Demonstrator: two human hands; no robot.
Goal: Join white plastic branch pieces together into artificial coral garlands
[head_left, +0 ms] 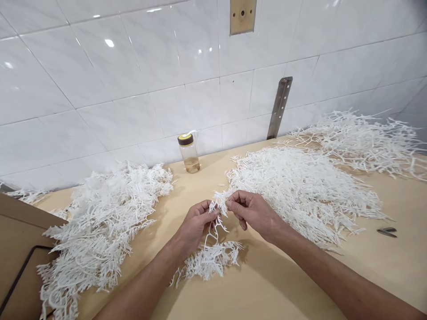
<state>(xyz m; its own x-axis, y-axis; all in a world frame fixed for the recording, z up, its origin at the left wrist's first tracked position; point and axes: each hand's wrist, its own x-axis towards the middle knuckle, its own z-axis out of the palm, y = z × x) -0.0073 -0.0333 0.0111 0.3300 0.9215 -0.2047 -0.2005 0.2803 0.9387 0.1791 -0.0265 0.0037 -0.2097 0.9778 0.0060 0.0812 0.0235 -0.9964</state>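
Note:
Between thumb and fingers, my left hand [197,221] pinches a white plastic branch [213,231] with thin forked stems. A feathery white sprig [220,202] sits at the top of it, and my right hand [250,210] grips this sprig at its right side with thumb and forefinger. Below my hands, the branch's lower end spreads into a bushy white cluster [213,261] close to the tabletop. Just beyond my right hand lies a broad heap of white sprigs [307,191]. Another large pile of bushy white branches [106,226] is to the left of my left hand.
A clear bottle [190,153] with a dark lid stands near the tiled wall [150,89]. Bare forked branches [363,140] are heaped at the back right. Small snips [387,232] lie at the right. A brown box [23,249] stands at the left edge.

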